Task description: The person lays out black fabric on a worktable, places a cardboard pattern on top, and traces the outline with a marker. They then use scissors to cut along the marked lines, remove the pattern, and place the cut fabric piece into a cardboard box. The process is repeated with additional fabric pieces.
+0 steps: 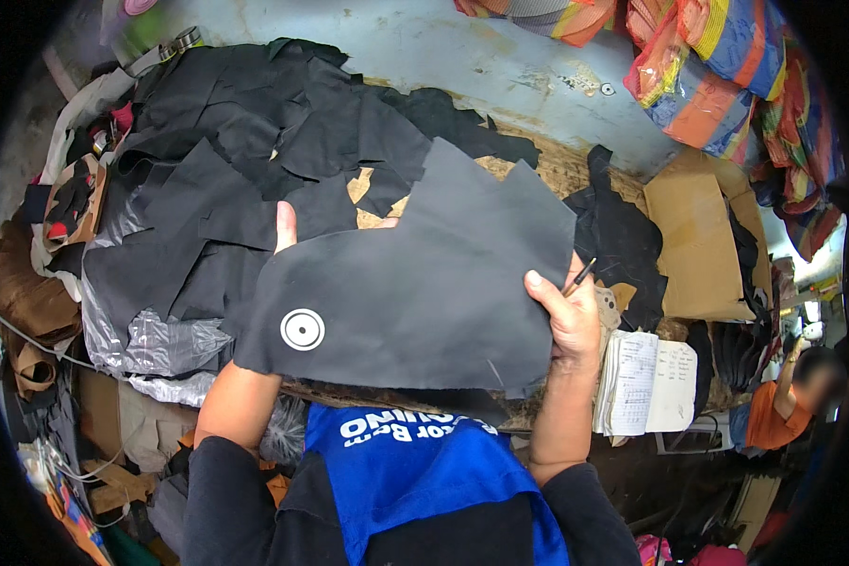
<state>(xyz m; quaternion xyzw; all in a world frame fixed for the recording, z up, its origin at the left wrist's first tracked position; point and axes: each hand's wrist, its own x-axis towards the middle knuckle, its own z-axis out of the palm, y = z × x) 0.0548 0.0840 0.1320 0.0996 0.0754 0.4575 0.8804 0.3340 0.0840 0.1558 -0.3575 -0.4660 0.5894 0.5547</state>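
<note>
Between my two hands a large, irregular piece of black leather (415,274) is held up in front of me. My left hand (286,226) grips its left side; only the thumb and a fingertip show, and the rest is behind the leather. On the right edge my right hand (575,316) pinches it with the thumb on top. A dark pen (584,273) sticks up from behind that thumb, tucked among the fingers. Near the leather's lower left is a round white ring mark (303,329) with a dark centre dot.
Heaped black leather pieces (226,113) cover the table's left and far side. To the right lie an open notebook (646,382) with writing and a cardboard box (693,245). Bright plaid bags (717,75) hang at upper right. A person in orange (774,415) is at far right.
</note>
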